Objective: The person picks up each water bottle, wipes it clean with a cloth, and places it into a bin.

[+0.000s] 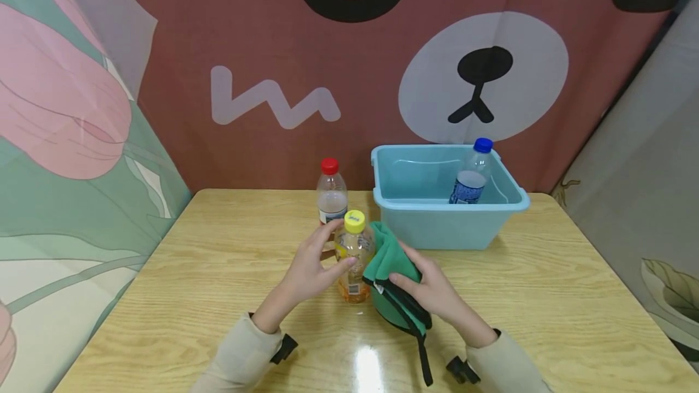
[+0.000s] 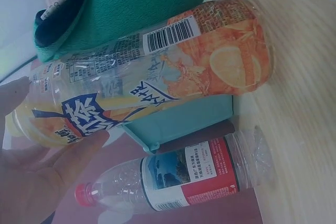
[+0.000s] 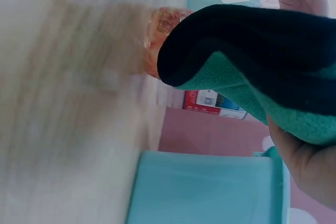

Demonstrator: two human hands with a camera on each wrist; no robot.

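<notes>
A plastic drink bottle (image 1: 355, 287) with a yellow cap and orange-patterned label stands upright on the wooden table. My left hand (image 1: 307, 268) holds it near the top, thumb in front and fingers around the far side. In the left wrist view, the thumb and fingers lie on either side of the bottle's (image 2: 173, 72) shoulder. Against its right side is a folded green cloth (image 1: 394, 259) with black edging and a dangling black strap. My right hand (image 1: 431, 287) grips this cloth, thumb on the near face; the right wrist view shows the cloth (image 3: 247, 85) hiding most of the bottle.
Just behind the yellow-capped bottle stands a clear bottle (image 1: 332, 199) with a red cap. A light blue tub (image 1: 437, 229) is at the back right, with a blue-capped bottle (image 1: 471, 181) leaning inside. A printed curtain (image 1: 262, 156) hangs behind the table (image 1: 218, 296).
</notes>
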